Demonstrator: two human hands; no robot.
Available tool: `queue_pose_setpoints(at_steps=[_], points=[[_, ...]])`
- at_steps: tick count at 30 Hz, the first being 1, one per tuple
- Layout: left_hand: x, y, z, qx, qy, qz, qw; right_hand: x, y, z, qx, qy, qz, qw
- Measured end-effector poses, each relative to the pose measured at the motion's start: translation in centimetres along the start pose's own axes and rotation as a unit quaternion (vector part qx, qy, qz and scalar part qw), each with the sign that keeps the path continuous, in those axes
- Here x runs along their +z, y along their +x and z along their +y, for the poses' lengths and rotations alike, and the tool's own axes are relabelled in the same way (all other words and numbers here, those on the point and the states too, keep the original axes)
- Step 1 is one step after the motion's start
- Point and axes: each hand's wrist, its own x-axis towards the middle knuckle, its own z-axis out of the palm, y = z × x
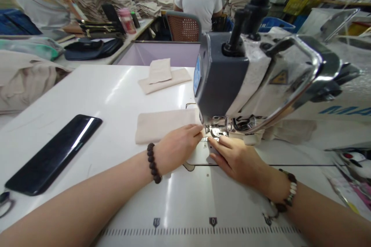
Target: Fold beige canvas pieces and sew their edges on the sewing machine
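Here on my feed, the left hand lies half-curled over the beige cloth, left of the presser foot, presumably steadying it; the right hand, fingers loosely bent, rests just beside the foot. I can't tell whether either pinches anything.

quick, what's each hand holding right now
Left hand: on the beige cloth, grip can't be told.
Right hand: beside the presser foot, grip can't be told.

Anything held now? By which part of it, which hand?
Left hand: fingers at the right end of the beige cloth, by the presser foot; pinched or just pressed, can't tell. Right hand: fingers near the foot, nothing visibly held.
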Motion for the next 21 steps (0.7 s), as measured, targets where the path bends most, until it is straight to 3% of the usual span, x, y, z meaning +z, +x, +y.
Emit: queue_pose_setpoints(at_steps=[6, 14, 18, 21], points=[[0.2, 0.5, -0.5, -0.006, 0.049, 0.003, 0.999, -0.2, 0.2, -0.1, -0.002, 0.006, -0.002, 1.0], [0.4, 0.1, -0.2, -0.007, 0.04, 0.011, 0.999, 0.0, 0.1, -0.1, -0.003, 0.021, -0.01, 1.0], [0.1, -0.6, 0.5, -0.043, 0.106, 0.005, 0.993, 0.8, -0.2, -0.1, -0.024, 0.009, 0.064, 0.998], [0.4, -1.2, 0.7, -0.138, 0.177, -0.007, 0.974, 2.3, -0.4, 0.6, -0.062, -0.038, 0.155, 0.985]])
